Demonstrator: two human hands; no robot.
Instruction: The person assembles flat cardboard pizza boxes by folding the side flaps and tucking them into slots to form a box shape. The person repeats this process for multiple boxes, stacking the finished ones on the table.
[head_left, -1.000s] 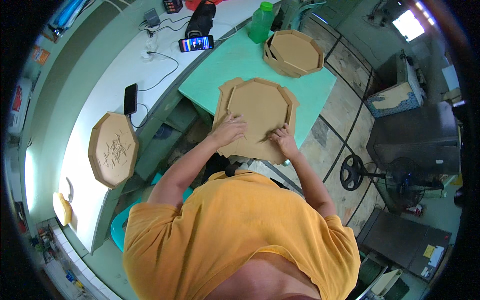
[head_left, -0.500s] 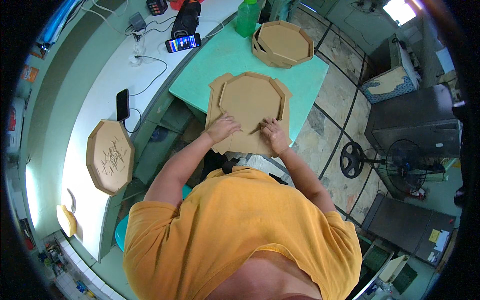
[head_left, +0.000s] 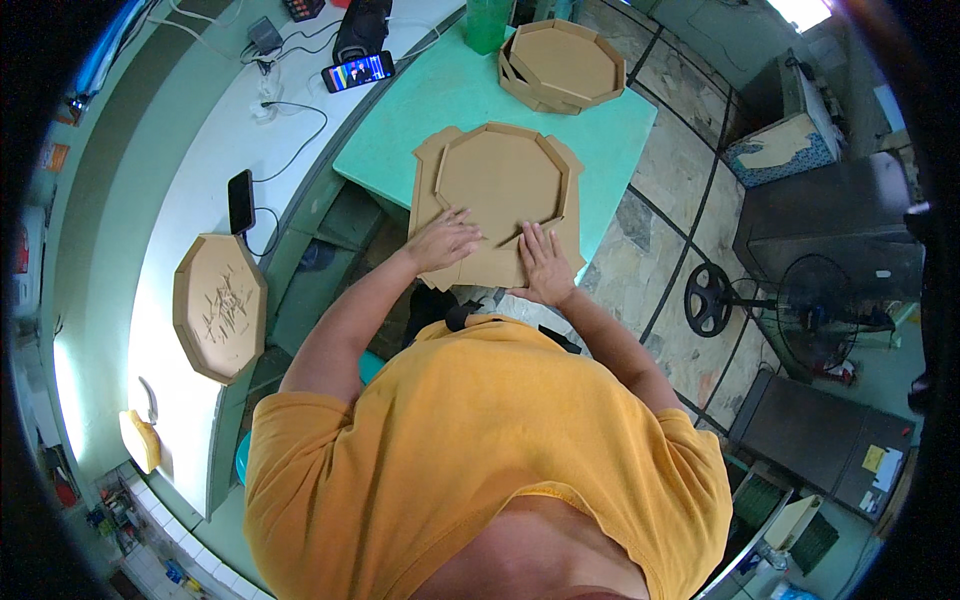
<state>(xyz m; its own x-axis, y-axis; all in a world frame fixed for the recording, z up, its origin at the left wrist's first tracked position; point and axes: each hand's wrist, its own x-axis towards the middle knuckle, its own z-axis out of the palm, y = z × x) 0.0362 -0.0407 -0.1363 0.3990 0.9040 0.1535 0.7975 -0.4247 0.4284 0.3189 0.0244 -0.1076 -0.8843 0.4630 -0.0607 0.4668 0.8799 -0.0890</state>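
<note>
In front of me a partly folded brown cardboard box, eight-sided with raised rims on its far half, lies on the green table. Its near part is flat, with flaps sticking out at the sides. My left hand rests on the near left of the cardboard, fingers stretched and pointing right. Flat on the near right part lies my right hand, fingers spread and pointing away from me. A narrow dark slot or raised flap shows between the hands, beside the right fingertips. Neither hand holds anything.
Folded octagonal boxes are stacked at the table's far right, near a green bottle. On the white counter to the left are a lit phone, a dark phone, cables and an octagonal tray with cardboard scraps. A fan stands right.
My right hand has gone from curled fingers at the cardboard to lying flat with fingers spread. My left hand stays in nearly the same place on the cardboard.
</note>
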